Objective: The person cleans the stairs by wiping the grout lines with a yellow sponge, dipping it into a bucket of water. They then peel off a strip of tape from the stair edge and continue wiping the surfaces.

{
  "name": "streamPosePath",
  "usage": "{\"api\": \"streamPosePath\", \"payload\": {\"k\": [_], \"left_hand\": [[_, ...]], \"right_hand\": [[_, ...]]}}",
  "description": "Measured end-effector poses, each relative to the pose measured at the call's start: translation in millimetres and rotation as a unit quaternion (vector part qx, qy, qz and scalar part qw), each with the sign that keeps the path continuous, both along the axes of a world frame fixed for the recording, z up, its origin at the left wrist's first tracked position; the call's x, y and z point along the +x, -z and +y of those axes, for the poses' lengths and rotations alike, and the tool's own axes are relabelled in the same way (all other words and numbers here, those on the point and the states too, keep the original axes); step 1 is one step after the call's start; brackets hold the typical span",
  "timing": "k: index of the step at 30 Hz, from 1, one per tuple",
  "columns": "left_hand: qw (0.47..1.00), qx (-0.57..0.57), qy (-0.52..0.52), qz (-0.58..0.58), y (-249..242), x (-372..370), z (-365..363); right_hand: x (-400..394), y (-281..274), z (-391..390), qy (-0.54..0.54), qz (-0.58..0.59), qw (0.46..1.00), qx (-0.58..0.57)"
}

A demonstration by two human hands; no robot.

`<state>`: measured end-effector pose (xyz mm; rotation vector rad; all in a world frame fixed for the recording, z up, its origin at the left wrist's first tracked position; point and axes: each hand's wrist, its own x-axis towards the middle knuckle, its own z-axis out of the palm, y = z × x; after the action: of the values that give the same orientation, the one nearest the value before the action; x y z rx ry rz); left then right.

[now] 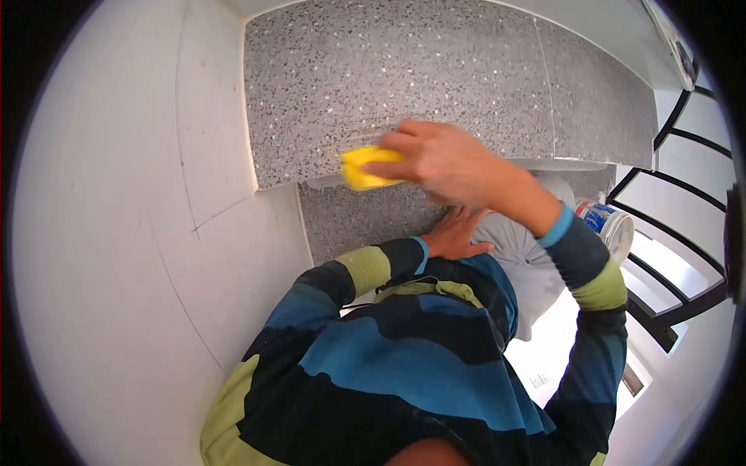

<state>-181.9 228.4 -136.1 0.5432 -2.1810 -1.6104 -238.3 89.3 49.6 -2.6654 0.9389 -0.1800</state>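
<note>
A yellow sponge (364, 168) is gripped in my right hand (451, 163), which is blurred by motion. The sponge is at the front edge of a grey speckled stone step (404, 78), close to a whitish smear along that edge. My left hand (458, 234) lies lower down with its fingers spread, pressed against light grey cloth (517, 237) near my lap, and holds nothing.
A white wall (116, 194) with pencil lines runs along the left. On the right stand a white bucket (619, 233) with a blue and red label and a black metal railing (668, 311). A lower speckled step (357, 217) lies below the upper one.
</note>
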Motion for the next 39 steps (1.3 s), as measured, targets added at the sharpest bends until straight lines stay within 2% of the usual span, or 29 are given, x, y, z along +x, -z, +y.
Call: {"api": "streamPosePath", "payload": {"k": [2,4,5,7,10,11,14,15,17,20,21,23,24,26,27,28,30,31,33,35,38,39], "left_hand": [[0.998,0.03,0.029,-0.044,-5,1,-2],[0.999,0.033,0.024,-0.033,-6,1,-4],[0.999,0.035,0.022,-0.016,-7,1,-7],[0.998,0.045,0.036,-0.031,-14,2,-10],[0.997,0.041,0.05,-0.038,-17,1,-14],[0.998,0.037,0.047,-0.033,-16,0,-13],[0.997,0.04,0.05,-0.046,-19,0,-12],[0.996,0.037,0.053,-0.056,-19,0,-13],[0.997,0.047,0.048,-0.047,-21,1,-13],[0.999,0.029,0.024,-0.036,-15,-2,-9],[0.998,0.03,0.03,-0.041,-1,-2,-3],[0.994,-0.059,0.086,-0.031,30,-6,12],[0.993,-0.057,0.099,-0.024,20,-5,4],[0.992,0.087,0.077,0.039,-12,2,-20],[0.99,-0.018,0.087,0.112,8,-2,-14],[0.989,-0.014,0.092,0.118,9,-7,-9],[0.998,0.044,0.051,-0.017,9,-6,2],[0.999,-0.014,0.01,-0.034,9,-6,3],[0.999,0.008,0.019,-0.038,-9,-5,-7],[0.998,0.027,0.026,-0.045,-19,-6,-13],[0.996,0.044,0.046,-0.065,-23,-4,-12],[0.996,0.043,0.044,-0.066,-23,-4,-11]], "right_hand": [[-39,-11,10,0.034,0.111,0.993,0.009],[-77,-41,7,0.078,0.158,0.98,0.092],[-79,-51,0,0.084,0.151,0.981,0.089],[-87,-61,-12,0.15,-0.04,0.959,0.238],[-77,-29,-23,0.181,-0.048,0.965,0.184],[-79,-1,-18,0.195,-0.032,0.98,0.003],[-80,-13,-8,0.163,-0.108,0.978,-0.078],[-76,-8,-8,0.167,-0.118,0.976,-0.08],[-69,1,-3,0.136,-0.032,0.985,-0.101],[-47,2,-8,0.138,-0.031,0.985,-0.095],[-28,3,-8,0.113,-0.078,0.986,-0.096],[26,9,-3,0.074,-0.152,0.98,-0.107],[46,16,-2,0.054,-0.175,0.976,-0.119],[55,25,-2,0.058,-0.139,0.985,-0.082],[52,27,0,0.049,-0.117,0.991,-0.044],[35,26,5,0.056,-0.113,0.991,-0.047],[-21,26,23,0.073,-0.089,0.99,-0.087],[-50,21,35,0.091,-0.045,0.99,-0.096],[-118,4,56,0.129,0.039,0.989,-0.066],[-172,-8,76,0.188,0.181,0.962,-0.075],[-159,-36,68,0.209,0.18,0.953,-0.126],[-136,-34,60,0.196,0.088,0.967,-0.138]]}}
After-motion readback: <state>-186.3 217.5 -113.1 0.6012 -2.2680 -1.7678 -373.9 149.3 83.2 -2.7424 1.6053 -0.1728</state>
